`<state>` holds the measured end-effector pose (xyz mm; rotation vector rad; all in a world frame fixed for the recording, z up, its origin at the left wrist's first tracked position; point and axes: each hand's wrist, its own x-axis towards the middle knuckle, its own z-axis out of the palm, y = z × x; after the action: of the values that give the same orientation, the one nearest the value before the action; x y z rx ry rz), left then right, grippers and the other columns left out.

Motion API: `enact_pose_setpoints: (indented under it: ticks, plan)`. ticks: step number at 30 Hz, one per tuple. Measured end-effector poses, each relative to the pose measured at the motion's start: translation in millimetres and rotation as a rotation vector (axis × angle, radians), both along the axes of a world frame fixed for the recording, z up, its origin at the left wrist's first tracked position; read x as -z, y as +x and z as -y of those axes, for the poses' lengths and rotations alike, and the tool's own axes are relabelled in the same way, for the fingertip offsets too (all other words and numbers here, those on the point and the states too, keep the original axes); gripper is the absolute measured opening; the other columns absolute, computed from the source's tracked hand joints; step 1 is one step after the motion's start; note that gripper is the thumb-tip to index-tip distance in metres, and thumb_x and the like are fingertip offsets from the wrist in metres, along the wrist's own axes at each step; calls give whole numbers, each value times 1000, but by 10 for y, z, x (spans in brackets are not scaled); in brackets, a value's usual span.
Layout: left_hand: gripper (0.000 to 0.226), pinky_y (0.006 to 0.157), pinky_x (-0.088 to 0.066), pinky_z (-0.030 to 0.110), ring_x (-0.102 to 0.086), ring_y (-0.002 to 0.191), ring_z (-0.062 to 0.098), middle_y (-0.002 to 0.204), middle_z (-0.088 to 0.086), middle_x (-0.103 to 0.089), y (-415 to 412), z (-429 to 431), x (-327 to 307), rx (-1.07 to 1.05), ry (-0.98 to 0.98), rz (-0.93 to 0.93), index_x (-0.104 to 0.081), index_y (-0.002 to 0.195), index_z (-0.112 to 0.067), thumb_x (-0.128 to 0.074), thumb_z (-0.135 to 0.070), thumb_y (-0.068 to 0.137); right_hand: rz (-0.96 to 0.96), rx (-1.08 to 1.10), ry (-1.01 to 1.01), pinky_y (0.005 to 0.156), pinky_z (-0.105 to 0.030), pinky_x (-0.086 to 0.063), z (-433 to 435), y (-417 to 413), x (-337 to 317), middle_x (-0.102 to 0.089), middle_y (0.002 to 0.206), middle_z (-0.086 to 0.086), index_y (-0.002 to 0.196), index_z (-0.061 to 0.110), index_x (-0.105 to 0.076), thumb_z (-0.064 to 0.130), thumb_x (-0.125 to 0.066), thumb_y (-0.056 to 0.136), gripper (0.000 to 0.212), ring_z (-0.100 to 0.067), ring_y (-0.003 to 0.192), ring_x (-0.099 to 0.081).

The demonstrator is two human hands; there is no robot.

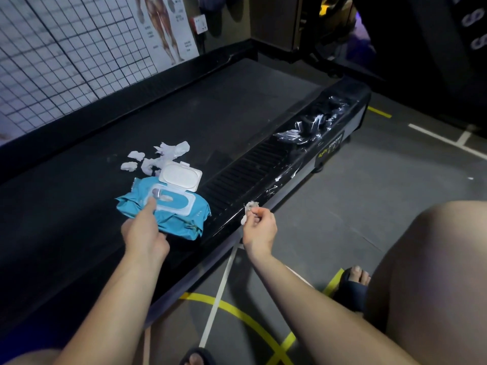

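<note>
A blue pack of wet wipes (181,222) lies on the black treadmill belt (79,206), its white lid (180,176) flipped open. My left hand (143,227) reaches onto the pack, its index finger stretched toward the dispensing opening (166,198). My right hand (259,227) pinches a small crumpled white wipe (249,208) against the treadmill's glossy black side rail (263,177). White smears (305,127) streak the rail farther along.
Several used crumpled wipes (158,156) lie on the belt behind the pack. A gridded wall panel (66,54) and an anatomy poster (166,27) stand beyond the belt. Grey floor (355,206) with yellow and white lines lies to the right. My sandalled foot (354,285) and knee are lower right.
</note>
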<state>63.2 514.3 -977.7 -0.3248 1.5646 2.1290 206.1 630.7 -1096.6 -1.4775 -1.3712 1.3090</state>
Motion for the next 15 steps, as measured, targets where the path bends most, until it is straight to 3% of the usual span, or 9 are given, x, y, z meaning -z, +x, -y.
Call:
enact_pose_setpoints:
  ticks: [6,12,15]
  plan:
    - [25,84,-66,43,-81,91,19,109,3,-81,19,-73,-14,16,-7,-8,-73,124,-14,-74,-12,100,29,45,51,87,-26,-50,-179,-39,39,-57,111,-2,105,12,-65,12,-56,98,11,-19,92,-63]
    - [28,83,-66,40,-80,94,19,111,2,-80,2,-115,10,8,-18,-14,-72,127,-14,-75,-12,99,47,132,-77,96,-36,-51,-714,50,-19,-70,105,-4,103,15,-68,16,-61,94,12,-21,98,-66]
    - [28,85,-66,42,-80,93,19,111,3,-80,-3,-129,-9,-14,-19,-4,-72,128,-13,-74,-11,100,45,116,-69,90,-33,-53,-786,172,-109,-72,93,0,98,18,-70,18,-64,91,9,-18,89,-67]
